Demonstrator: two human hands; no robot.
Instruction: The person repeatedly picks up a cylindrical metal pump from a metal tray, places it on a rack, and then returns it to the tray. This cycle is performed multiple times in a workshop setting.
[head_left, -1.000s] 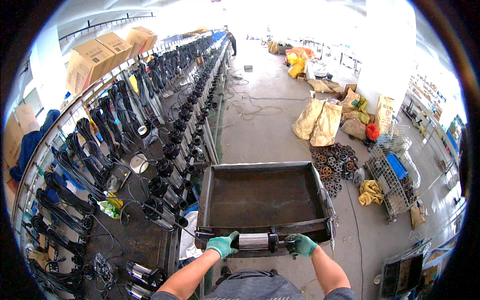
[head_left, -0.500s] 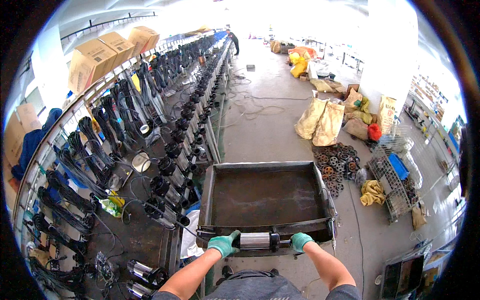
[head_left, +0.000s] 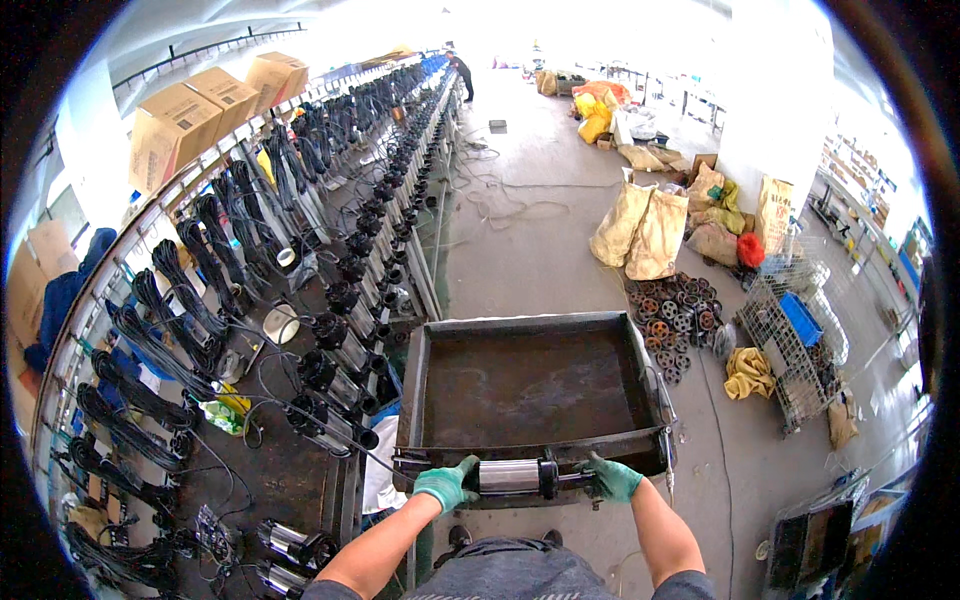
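Observation:
A silver cylindrical pump motor (head_left: pixel 508 478) with a black collar lies level across the near edge of a dark metal trough (head_left: pixel 540 322). My left hand (head_left: pixel 446 486), in a green glove, is closed round the motor's left end. At the other end, my right hand (head_left: pixel 616 480), also in a green glove, has its fingers bent about the dark end fitting (head_left: pixel 572 481). Those fingertips partly cover the fitting, so their exact grip is hard to see. The trough's dark, stained bottom shows beyond the motor.
On the left, a long bench holds rows of pump motors (head_left: pixel 345 340) and coiled black cables (head_left: pixel 130 380). Right of the trough are dark wheel-like parts (head_left: pixel 672 318), sacks (head_left: pixel 655 235) and a wire cage (head_left: pixel 785 330). A cable (head_left: pixel 722 450) crosses the floor. Another person (head_left: pixel 462 78) stands far off.
My right hand has shifted slightly right and up, its fingers now reaching further over the fitting. My left hand stays on the motor. The view has tilted slightly.

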